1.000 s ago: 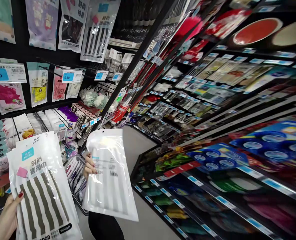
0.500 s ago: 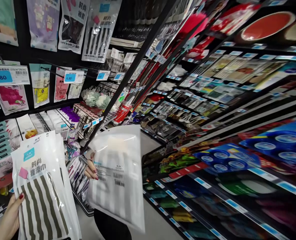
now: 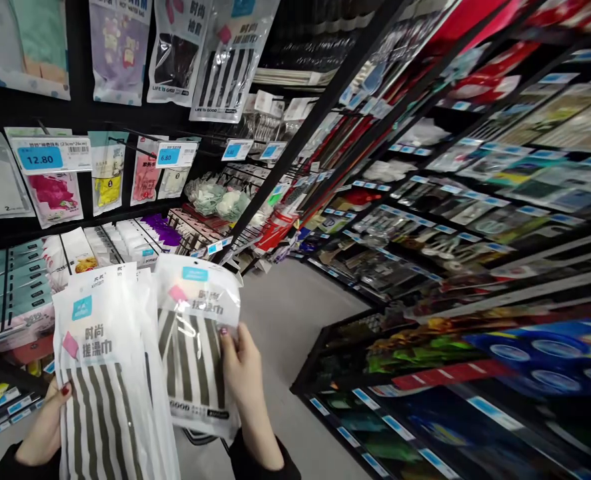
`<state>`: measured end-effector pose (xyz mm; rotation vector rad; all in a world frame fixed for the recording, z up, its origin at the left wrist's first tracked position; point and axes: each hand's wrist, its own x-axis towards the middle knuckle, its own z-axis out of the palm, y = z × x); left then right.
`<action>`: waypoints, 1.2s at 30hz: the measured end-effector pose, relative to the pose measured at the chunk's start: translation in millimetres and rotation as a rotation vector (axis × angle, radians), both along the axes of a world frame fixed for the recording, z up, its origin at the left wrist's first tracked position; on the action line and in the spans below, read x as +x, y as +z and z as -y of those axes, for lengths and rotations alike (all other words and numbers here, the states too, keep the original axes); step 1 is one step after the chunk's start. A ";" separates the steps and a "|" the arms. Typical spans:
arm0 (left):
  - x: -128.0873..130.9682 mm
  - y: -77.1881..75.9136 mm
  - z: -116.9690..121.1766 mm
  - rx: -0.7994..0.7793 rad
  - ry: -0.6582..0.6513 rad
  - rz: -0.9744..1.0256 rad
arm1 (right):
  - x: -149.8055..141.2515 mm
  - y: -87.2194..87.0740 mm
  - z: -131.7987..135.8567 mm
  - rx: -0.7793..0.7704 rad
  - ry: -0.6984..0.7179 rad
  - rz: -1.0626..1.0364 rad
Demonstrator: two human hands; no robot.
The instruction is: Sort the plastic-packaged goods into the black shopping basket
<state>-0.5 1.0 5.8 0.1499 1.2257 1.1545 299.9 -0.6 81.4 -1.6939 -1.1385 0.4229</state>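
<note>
My left hand (image 3: 48,420) grips the left edge of a small stack of striped bath towel packs (image 3: 100,400), white plastic packets with olive and white stripes, thumb on the front. More packs show behind the front one. My right hand (image 3: 245,370) holds another striped bath towel pack (image 3: 192,347) by its right edge, thumb on its front and the other fingers behind. This pack is tilted slightly, its striped front facing me, and its left edge meets or overlaps the stack.
Packets hang on hooks ahead, among them a black-striped pack (image 3: 230,67), above a price tag (image 3: 52,157). Boxed packets (image 3: 20,273) fill a shelf at left. Crowded shelves (image 3: 425,413) run along the right, beside the grey floor (image 3: 285,313). A container rim (image 3: 200,438) peeks out below.
The right-hand pack has turned from its back to its striped front and moved left against the stack. My view has shifted, so the shelves sit further right; the basket below is now mostly hidden.
</note>
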 end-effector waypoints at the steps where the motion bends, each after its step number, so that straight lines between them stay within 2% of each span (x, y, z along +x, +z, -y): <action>1: 1.2 -0.1 0.4 0.003 0.004 0.032 | -13.4 1.3 3.1 -0.023 0.063 -0.032; 5: 5.4 -2.0 4.2 0.031 -0.009 0.125 | -59.5 -3.1 10.9 -0.085 0.281 -0.164; 9: 6.5 -6.9 7.7 0.082 -0.056 0.101 | -78.6 -16.5 12.9 -0.069 0.367 -0.239; 12: 5.3 -9.3 8.2 0.099 -0.072 0.062 | -75.7 -21.3 14.9 -0.066 0.380 -0.250; 16: 4.5 -6.8 7.3 0.103 -0.134 0.108 | -63.9 -17.2 23.0 -0.142 0.385 -0.227; 19: 5.8 -3.8 8.2 0.104 -0.168 0.124 | -62.2 -9.8 31.9 -0.103 0.359 -0.162; 22: 8.1 -2.0 10.7 0.106 -0.194 0.105 | -67.9 0.9 38.7 -0.047 0.328 -0.002; 25: 10.1 -1.3 12.7 0.115 -0.208 0.069 | -73.2 12.6 41.5 -0.140 0.367 0.146; 28: 11.1 -2.0 13.0 0.130 -0.226 0.019 | -73.5 19.2 40.2 -0.165 0.376 0.157; 31: 12.3 -2.9 12.7 0.144 -0.230 -0.033 | -71.0 17.6 36.5 -0.111 0.365 0.130; 36: 17.9 0.8 12.0 0.121 -0.116 -0.149 | -68.0 5.8 33.3 -0.060 0.348 0.041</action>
